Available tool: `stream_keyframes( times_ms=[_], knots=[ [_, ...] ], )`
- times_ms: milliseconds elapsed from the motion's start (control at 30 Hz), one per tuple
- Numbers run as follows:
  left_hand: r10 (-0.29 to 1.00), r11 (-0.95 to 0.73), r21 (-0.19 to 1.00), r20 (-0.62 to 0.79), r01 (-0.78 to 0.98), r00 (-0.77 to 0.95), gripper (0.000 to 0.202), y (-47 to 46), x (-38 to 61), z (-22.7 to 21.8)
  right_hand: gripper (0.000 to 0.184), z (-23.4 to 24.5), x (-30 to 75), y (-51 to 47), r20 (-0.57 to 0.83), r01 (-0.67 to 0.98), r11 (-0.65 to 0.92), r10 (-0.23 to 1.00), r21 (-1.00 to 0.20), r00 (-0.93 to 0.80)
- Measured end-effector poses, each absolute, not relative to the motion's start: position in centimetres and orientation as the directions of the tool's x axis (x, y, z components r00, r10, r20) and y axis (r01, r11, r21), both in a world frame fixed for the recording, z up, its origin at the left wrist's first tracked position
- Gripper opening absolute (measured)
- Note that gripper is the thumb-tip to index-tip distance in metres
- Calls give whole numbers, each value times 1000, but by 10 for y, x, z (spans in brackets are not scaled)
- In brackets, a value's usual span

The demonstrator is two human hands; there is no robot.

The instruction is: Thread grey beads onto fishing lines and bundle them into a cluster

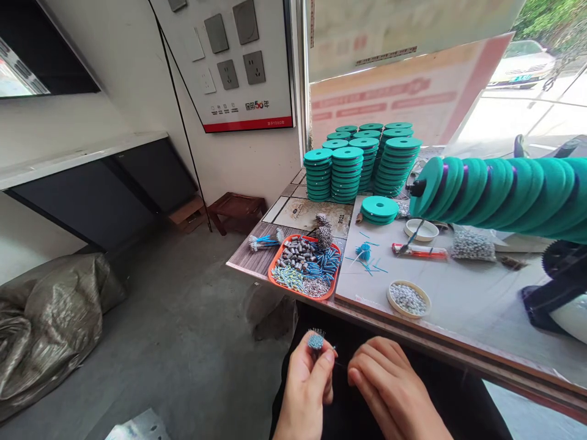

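Observation:
My left hand [307, 382] is closed around a small bundle of thin pieces with blue ends [315, 342], which point up between thumb and forefinger. Dark tips stick out behind the blue ends. To its right, my right hand [389, 382] is closed with the fingers curled inward. A faint thin strand shows in the gap between the two hands, but what the right fingertips pinch is hidden. Both hands are over my lap, below the table edge. Nearest to them on the table is an orange tray [274, 278] with metal cylinders, blue coiled pieces, yellow-green pieces and small beads.
A shallow dish [389, 299] of pale beads stands on a board [463, 299]. Stacked green spools [347, 177] fill the table's back, and more green spools sit on a rod [499, 189] at right. Blue sticks [364, 252] and a bead bag [473, 243] lie nearby.

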State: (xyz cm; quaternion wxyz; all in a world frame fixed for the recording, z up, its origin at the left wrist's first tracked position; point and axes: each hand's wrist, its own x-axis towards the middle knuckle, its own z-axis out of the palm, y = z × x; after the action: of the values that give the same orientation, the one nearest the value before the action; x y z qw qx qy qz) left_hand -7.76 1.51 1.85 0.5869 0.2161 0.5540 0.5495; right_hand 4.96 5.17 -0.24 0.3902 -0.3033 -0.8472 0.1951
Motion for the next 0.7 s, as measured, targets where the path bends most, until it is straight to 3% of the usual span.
stream_keyframes(
  times_ms=[233,500,700],
  knots=[
    [887,303,872,-406,-385,-222,43,13,-78,22,28,2,51,53,550,373,737,672,-564,-495],
    [917,161,976,-203,-146,-343,28,10,-82,15,29,19,54,61,578,449,735,678,-509,-455],
    [926,144,989,-148,-37,-348,28,15,-83,27,24,10,57,55,547,437,700,714,-564,-437]
  ],
)
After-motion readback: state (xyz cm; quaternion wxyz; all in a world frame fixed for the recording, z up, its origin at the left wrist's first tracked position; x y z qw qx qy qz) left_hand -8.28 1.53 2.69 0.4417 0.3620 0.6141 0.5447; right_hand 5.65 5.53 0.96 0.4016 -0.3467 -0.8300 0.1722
